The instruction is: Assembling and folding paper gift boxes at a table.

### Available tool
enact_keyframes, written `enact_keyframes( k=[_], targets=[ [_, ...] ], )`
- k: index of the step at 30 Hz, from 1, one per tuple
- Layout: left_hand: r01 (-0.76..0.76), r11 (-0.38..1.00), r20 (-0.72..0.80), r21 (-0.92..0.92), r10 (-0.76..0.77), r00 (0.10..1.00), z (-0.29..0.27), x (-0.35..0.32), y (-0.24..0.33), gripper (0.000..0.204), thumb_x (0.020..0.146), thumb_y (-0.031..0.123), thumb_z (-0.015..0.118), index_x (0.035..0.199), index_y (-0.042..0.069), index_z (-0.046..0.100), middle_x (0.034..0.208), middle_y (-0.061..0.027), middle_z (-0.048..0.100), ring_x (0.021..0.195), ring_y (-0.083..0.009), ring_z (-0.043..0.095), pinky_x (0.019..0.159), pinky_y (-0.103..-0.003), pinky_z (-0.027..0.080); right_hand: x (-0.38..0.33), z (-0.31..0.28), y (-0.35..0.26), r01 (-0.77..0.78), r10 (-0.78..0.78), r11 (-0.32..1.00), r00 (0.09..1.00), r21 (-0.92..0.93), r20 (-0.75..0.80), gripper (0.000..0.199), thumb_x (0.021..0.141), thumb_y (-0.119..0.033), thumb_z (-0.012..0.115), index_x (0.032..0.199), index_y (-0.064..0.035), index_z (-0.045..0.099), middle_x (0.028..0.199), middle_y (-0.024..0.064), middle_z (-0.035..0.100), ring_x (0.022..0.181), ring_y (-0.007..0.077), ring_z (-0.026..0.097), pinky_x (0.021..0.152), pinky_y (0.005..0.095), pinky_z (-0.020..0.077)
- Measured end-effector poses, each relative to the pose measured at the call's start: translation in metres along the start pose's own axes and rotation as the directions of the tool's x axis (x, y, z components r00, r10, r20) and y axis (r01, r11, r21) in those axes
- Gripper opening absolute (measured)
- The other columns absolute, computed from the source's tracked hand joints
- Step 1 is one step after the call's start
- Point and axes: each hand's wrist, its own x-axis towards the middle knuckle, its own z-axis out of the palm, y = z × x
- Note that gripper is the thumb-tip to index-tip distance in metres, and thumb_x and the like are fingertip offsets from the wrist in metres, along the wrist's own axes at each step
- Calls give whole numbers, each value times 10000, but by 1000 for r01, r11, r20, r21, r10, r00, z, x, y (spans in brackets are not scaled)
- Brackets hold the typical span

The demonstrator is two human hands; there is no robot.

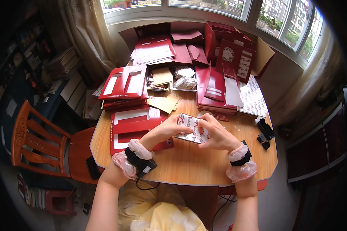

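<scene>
Above the near middle of the table, both my hands hold a small white rectangular card folder (186, 121) printed with red bows. My left hand (165, 129) grips its left side, the thumb lying across the front. My right hand (221, 134) pinches the right side between thumb and fingers. What the fingers do behind it is hidden. Close to my left wrist lies a flat red cardboard sleeve (132, 135) with cut-out windows, partly under my forearm. Beyond my hands are a few tan paper pieces (164, 103).
Red window sleeves (124, 81) are stacked on the left. Two trays hold tan cards (162, 76) and white ornate cut-outs (185, 82). Red boxes (229, 52) stand at the back right, beside a patterned sheet (253, 96). Small black items (264, 130) lie near the right edge. A wooden chair (42, 142) stands left.
</scene>
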Motion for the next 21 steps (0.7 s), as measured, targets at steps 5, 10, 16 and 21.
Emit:
enact_keyframes(
  k=[5,10,16,21],
  targets=[
    [-22,983,-4,184,24,1000,-2,-2,10,447,911,205,766,1249,-11,569,1095,-87,701,964,-121,670,858,-289,550,2,4,5,-1,2,1000,1000,24,-5,441,631,-129,814,947,-27,525,1096,143,485,1080,318,500,947,362,448],
    [24,885,-251,464,105,962,-8,-16,47,400,1028,274,613,1295,5,484,1081,-117,667,976,-163,662,783,-301,566,-2,2,14,-34,34,999,996,0,-88,411,633,-155,822,915,-14,559,1075,141,493,1054,316,514,925,362,457],
    [-26,624,-195,781,283,939,-50,-76,82,359,915,15,615,1270,-2,560,1112,-117,683,1036,-199,672,917,-310,540,-1,7,15,-45,42,999,992,-24,-123,400,636,-178,824,897,-4,575,1063,148,502,1050,319,515,926,366,453],
    [175,193,-194,966,86,977,-65,-122,75,584,793,116,720,1339,57,521,1277,-213,593,1247,-334,553,1070,-405,452,-6,14,21,-15,6,998,989,-57,-145,395,643,-154,816,902,-19,549,1061,140,486,1040,305,517,933,363,453]
  ],
)
